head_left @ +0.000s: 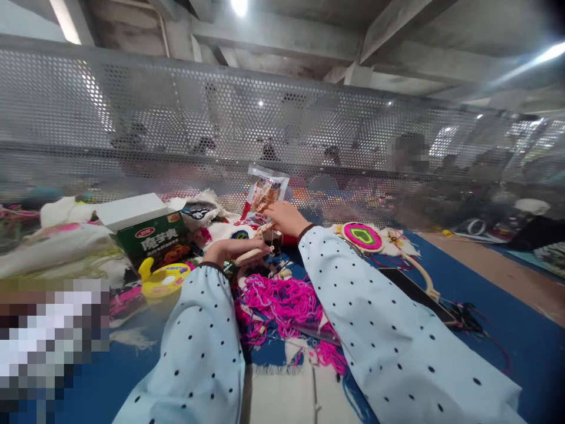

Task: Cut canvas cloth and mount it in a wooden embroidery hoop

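Note:
Both my hands are at a small wooden embroidery hoop [249, 257] above the middle of the table. My left hand [220, 250] is closed around its near side. My right hand [286, 218] reaches in from the right, its fingers bent down at the hoop's far end; the fingertips are partly hidden. Just below the hands lies a tangled heap of bright pink yarn [282, 303]. Behind them a clear-topped snack packet [266, 191] leans upright, close to my right fingers.
A green box [152, 238] with its white lid up and a yellow ring-shaped toy [165, 281] stand left. To the right are a pink-and-green tufted round [362, 237], a dark phone [410, 288] and a larger hoop [421, 272]. A perforated metal screen [265, 123] rises behind the table.

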